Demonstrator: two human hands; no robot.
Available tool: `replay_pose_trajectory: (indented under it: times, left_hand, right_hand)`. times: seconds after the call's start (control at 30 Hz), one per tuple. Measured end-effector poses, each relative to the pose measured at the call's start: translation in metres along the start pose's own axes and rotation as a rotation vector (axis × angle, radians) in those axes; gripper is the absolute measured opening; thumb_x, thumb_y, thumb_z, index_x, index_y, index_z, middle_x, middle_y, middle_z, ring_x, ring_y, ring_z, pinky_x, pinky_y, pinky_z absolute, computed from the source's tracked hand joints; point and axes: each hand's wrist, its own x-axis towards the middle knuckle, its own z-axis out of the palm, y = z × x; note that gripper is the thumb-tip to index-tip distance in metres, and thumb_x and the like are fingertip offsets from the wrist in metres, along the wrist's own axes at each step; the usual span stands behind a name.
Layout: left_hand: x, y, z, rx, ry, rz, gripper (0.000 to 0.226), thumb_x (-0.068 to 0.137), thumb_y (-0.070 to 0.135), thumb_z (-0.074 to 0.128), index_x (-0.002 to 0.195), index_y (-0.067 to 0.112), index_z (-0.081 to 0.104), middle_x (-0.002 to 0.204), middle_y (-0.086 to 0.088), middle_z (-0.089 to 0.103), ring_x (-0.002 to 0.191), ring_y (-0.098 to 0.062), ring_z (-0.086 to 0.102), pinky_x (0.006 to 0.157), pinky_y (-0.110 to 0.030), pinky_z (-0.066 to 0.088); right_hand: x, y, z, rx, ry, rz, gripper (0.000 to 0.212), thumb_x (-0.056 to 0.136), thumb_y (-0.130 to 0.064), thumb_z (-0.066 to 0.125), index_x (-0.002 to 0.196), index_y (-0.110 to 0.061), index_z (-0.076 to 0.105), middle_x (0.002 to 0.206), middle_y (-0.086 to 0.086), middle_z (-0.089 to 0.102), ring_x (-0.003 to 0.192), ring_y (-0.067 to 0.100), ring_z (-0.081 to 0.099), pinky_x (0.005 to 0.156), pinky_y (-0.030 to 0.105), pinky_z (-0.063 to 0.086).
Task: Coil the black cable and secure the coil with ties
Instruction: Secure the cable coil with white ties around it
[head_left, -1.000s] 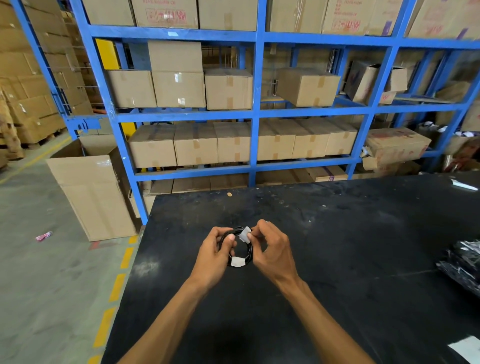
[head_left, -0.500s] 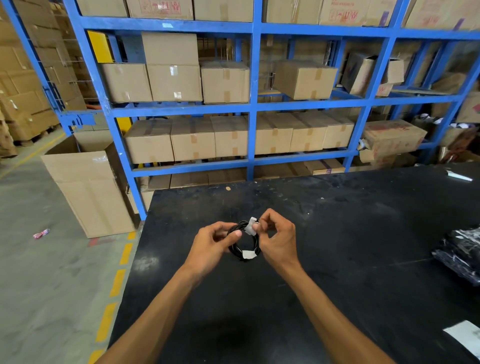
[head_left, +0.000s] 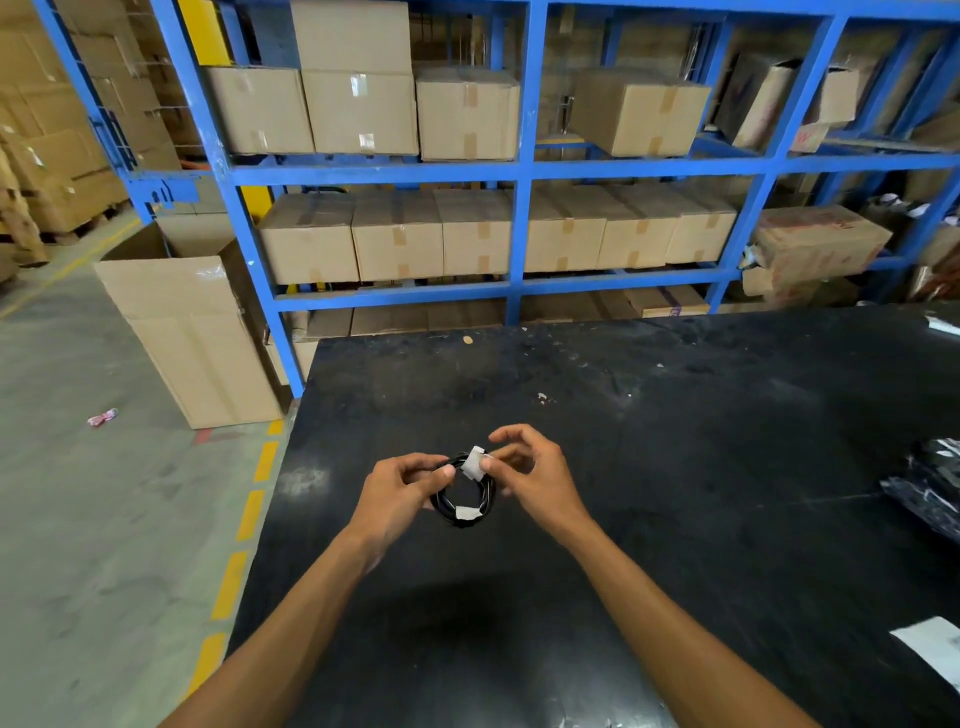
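A small coil of black cable (head_left: 485, 500) hangs just above the black table (head_left: 649, 467), held between both hands. My left hand (head_left: 400, 491) pinches the coil's upper left side with thumb and fingers. My right hand (head_left: 535, 475) pinches a white tie (head_left: 474, 461) wrapped on the coil's top, its other fingers spread. A second white tie (head_left: 466, 513) wraps the coil's lower edge.
A black plastic bag (head_left: 930, 493) lies at the table's right edge, with a white paper sheet (head_left: 935, 647) nearer me. Blue shelving (head_left: 524, 171) full of cardboard boxes stands beyond the table. An open cardboard box (head_left: 192, 332) stands on the floor at left, beside yellow floor dashes (head_left: 249, 514).
The coil stays between both hands. My right fingers have spread apart while the thumb and forefinger keep the upper tie. The view has shifted slightly closer to the table.
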Motion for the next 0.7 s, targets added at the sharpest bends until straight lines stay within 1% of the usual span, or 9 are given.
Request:
replay_pose_trajectory:
  times: [0.1,0.17,0.23,0.33,0.37,0.4,0.43,0.47,0.7]
  left_hand:
    - [0.001,-0.016,0.001,-0.025,0.021,-0.025,0.014,0.087,0.016,0.071,0.100,0.016,0.075,0.084,-0.002,0.075,0.083,-0.015,0.070,0.082,-0.037,0.059]
    - [0.003,-0.022,0.002,-0.066,0.027,-0.034,0.013,0.087,0.013,0.070,0.098,0.017,0.074,0.085,-0.002,0.072,0.084,-0.016,0.066,0.080,-0.035,0.058]
    - [0.011,-0.024,0.002,-0.047,0.044,-0.063,0.018,0.087,0.010,0.070,0.104,0.013,0.073,0.087,-0.004,0.070,0.086,-0.017,0.064,0.079,-0.034,0.058]
    - [0.000,-0.041,0.004,-0.054,0.055,-0.130,0.030,0.086,0.006,0.070,0.116,0.004,0.068,0.091,-0.008,0.063,0.090,-0.021,0.061,0.090,-0.043,0.056]
    - [0.003,-0.040,0.003,-0.031,0.073,-0.158,0.034,0.086,0.005,0.070,0.119,0.002,0.065,0.095,-0.010,0.061,0.092,-0.022,0.060,0.094,-0.046,0.054]
    - [0.013,-0.110,0.003,-0.024,0.096,-0.380,0.036,0.085,0.003,0.070,0.121,0.001,0.064,0.098,-0.012,0.059,0.094,-0.023,0.060,0.096,-0.047,0.053]
    - [0.013,-0.122,0.003,-0.040,0.101,-0.437,0.037,0.085,0.002,0.069,0.122,0.001,0.063,0.100,-0.012,0.058,0.094,-0.023,0.060,0.097,-0.046,0.053]
    - [0.007,-0.128,0.003,-0.015,0.134,-0.456,0.037,0.086,0.000,0.069,0.122,0.001,0.062,0.100,-0.013,0.058,0.094,-0.023,0.060,0.096,-0.045,0.053]
    - [0.022,-0.129,0.004,-0.038,0.124,-0.437,0.032,0.086,-0.003,0.066,0.118,-0.002,0.061,0.080,-0.004,0.051,0.087,-0.024,0.057,0.080,-0.031,0.053]
  right_hand:
    - [-0.004,0.017,0.009,0.041,0.013,0.105,0.010,0.089,-0.013,0.073,0.099,-0.014,0.071,0.090,0.005,0.075,0.072,0.012,0.065,0.052,0.026,0.054]
    - [-0.007,0.026,0.014,0.072,-0.019,0.206,0.008,0.091,-0.009,0.070,0.098,-0.010,0.072,0.085,0.006,0.071,0.063,0.015,0.061,0.049,0.027,0.054]
    - [0.001,0.030,0.018,0.088,-0.043,0.267,0.009,0.092,-0.003,0.067,0.099,-0.008,0.069,0.082,0.008,0.068,0.056,0.019,0.059,0.046,0.027,0.054]
    - [-0.009,0.047,0.028,0.131,-0.040,0.323,0.012,0.091,0.003,0.066,0.103,-0.001,0.066,0.082,0.015,0.065,0.052,0.021,0.057,0.045,0.024,0.055]
    - [-0.005,0.046,0.027,0.078,-0.053,0.336,0.014,0.091,0.004,0.066,0.104,0.001,0.066,0.083,0.017,0.064,0.051,0.021,0.057,0.047,0.025,0.055]
    - [-0.004,0.113,0.063,0.051,-0.131,0.504,0.015,0.090,0.004,0.067,0.105,0.003,0.066,0.084,0.018,0.064,0.052,0.021,0.057,0.049,0.026,0.055]
    - [-0.004,0.127,0.071,0.044,-0.156,0.545,0.017,0.090,0.004,0.067,0.107,0.005,0.066,0.085,0.019,0.064,0.053,0.021,0.056,0.050,0.026,0.055]
    - [-0.008,0.129,0.072,-0.004,-0.122,0.579,0.019,0.089,0.005,0.067,0.108,0.006,0.066,0.085,0.020,0.064,0.054,0.021,0.056,0.050,0.026,0.056]
    - [0.003,0.129,0.072,0.028,-0.105,0.578,0.022,0.090,0.005,0.066,0.112,0.008,0.065,0.086,0.021,0.061,0.056,0.019,0.055,0.047,0.023,0.056]
